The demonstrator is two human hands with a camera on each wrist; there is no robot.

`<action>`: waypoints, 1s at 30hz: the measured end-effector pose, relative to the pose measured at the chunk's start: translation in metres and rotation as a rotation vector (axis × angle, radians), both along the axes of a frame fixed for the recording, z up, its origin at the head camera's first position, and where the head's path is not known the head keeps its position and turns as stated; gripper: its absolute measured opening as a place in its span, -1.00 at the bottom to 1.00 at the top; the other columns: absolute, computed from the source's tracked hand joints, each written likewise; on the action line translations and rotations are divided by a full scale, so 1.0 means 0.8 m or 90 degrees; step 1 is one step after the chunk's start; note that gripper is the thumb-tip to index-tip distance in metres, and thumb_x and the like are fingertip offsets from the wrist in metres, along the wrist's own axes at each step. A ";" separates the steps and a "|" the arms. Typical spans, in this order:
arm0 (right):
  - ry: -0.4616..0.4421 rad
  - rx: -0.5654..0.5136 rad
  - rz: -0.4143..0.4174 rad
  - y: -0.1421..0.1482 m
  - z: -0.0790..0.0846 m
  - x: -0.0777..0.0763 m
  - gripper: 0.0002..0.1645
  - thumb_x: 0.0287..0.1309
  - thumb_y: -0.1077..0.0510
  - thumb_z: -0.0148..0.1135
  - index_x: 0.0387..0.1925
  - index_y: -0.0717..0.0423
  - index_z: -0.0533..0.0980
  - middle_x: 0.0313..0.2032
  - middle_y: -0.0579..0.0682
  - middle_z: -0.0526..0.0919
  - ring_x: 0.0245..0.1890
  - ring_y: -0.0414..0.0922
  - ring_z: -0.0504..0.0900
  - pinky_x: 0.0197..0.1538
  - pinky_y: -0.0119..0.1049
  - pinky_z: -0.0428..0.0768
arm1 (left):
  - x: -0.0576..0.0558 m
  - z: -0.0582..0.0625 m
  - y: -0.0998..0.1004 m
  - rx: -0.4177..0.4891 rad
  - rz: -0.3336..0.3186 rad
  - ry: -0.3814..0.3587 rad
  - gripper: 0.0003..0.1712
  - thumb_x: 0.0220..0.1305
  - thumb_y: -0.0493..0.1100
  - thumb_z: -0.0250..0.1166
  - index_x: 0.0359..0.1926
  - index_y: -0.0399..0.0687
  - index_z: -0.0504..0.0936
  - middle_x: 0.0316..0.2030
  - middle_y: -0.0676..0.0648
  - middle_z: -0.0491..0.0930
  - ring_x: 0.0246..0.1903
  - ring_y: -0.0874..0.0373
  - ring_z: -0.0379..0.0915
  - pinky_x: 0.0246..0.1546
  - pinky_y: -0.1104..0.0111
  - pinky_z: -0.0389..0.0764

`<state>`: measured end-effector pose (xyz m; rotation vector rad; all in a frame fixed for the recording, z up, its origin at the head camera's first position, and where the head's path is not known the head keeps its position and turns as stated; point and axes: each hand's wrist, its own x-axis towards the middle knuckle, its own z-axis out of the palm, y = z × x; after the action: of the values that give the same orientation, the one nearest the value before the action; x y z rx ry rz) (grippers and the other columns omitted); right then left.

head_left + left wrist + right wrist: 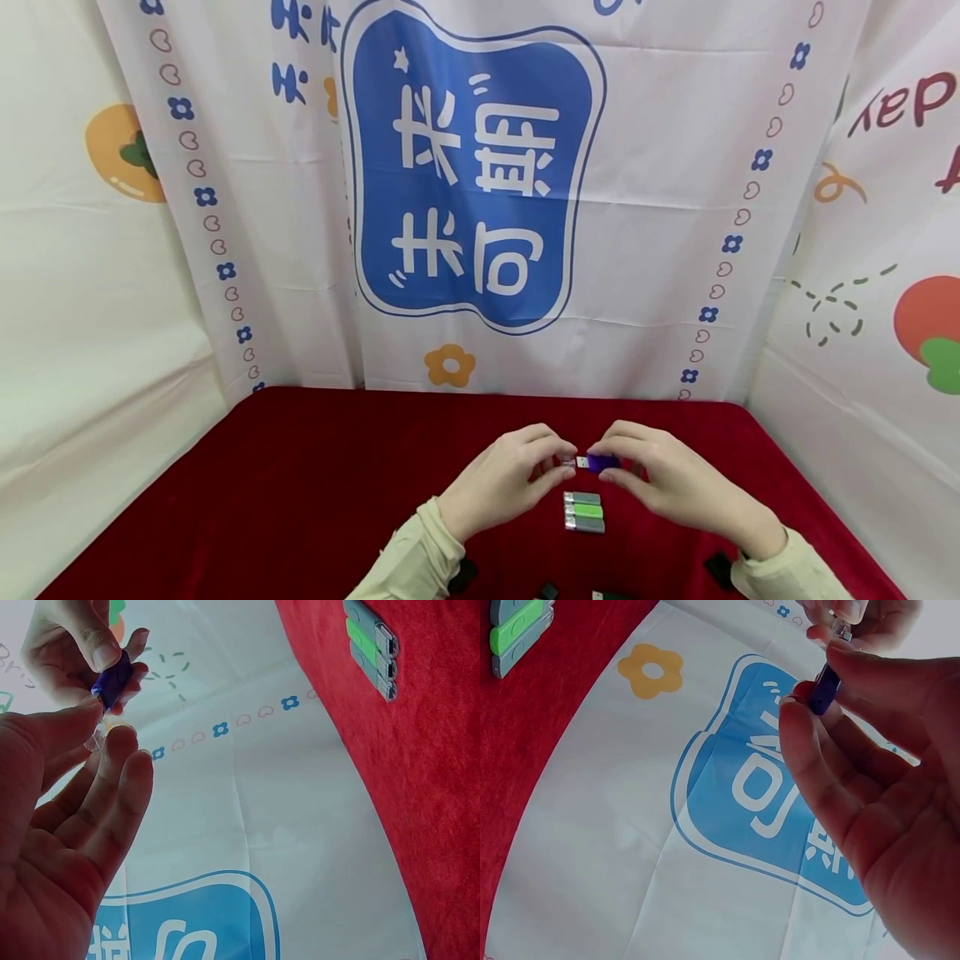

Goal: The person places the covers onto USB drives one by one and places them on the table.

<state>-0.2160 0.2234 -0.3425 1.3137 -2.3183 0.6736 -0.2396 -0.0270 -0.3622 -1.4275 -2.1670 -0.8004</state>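
Note:
My right hand (667,475) pinches a purple USB flash drive (602,462) by its body, and its metal plug points left. Facing it, my left hand (513,471) holds a small clear cap (569,462) between thumb and fingers. Cap and plug are very close together in the head view; whether they touch I cannot tell. In the left wrist view the purple drive (114,681) shows above the clear cap (95,739). From the right wrist, the drive (825,690) is partly covered by fingers. Both hands are over the red cloth.
Below the hands lie three flash drives side by side: a grey one (585,498), a green one (585,511) and another grey one (585,524). Several dark pieces, including a black one (718,570), lie near the front. A printed white curtain (645,350) stands behind the red table (322,475).

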 end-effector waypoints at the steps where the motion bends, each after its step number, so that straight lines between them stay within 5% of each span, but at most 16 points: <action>1: 0.003 0.001 0.000 0.000 0.000 0.000 -0.58 0.03 0.35 0.46 -0.06 -0.03 0.62 -0.15 -0.25 0.57 -0.25 -0.30 0.55 -0.21 -0.43 0.59 | 0.000 0.000 0.000 -0.001 -0.002 0.000 -0.77 0.29 -0.18 0.37 -0.06 -0.13 0.67 -0.22 0.05 0.59 -0.34 0.38 0.43 -0.27 0.61 0.51; 13: 0.010 0.006 0.025 -0.001 -0.006 -0.003 -0.71 0.15 0.21 0.42 -0.06 -0.02 0.64 -0.17 -0.26 0.56 -0.23 -0.33 0.55 -0.22 -0.35 0.62 | 0.000 -0.003 0.002 -0.012 -0.007 0.050 -0.78 0.26 -0.21 0.39 -0.07 -0.11 0.68 -0.22 0.07 0.58 -0.32 0.39 0.45 -0.26 0.65 0.49; 18: 0.013 -0.001 0.032 -0.003 -0.008 -0.003 -0.60 0.03 0.34 0.46 -0.07 -0.01 0.64 -0.17 -0.24 0.56 -0.24 -0.31 0.56 -0.22 -0.34 0.63 | 0.000 -0.005 0.004 -0.013 -0.008 0.068 -0.76 0.24 -0.20 0.41 -0.06 -0.09 0.68 -0.21 0.09 0.58 -0.33 0.42 0.43 -0.27 0.69 0.45; 30: 0.035 0.012 0.024 -0.006 -0.008 -0.001 -0.63 0.05 0.34 0.45 -0.10 -0.03 0.62 -0.16 -0.22 0.55 -0.22 -0.28 0.55 -0.17 -0.41 0.59 | 0.001 -0.006 0.004 -0.026 0.030 0.053 -0.78 0.26 -0.10 0.40 -0.10 -0.04 0.68 -0.26 0.11 0.58 -0.38 0.46 0.42 -0.34 0.73 0.41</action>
<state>-0.2166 0.2189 -0.3493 1.3708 -2.2664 0.6207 -0.2385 -0.0242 -0.3672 -1.3987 -2.1561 -0.6717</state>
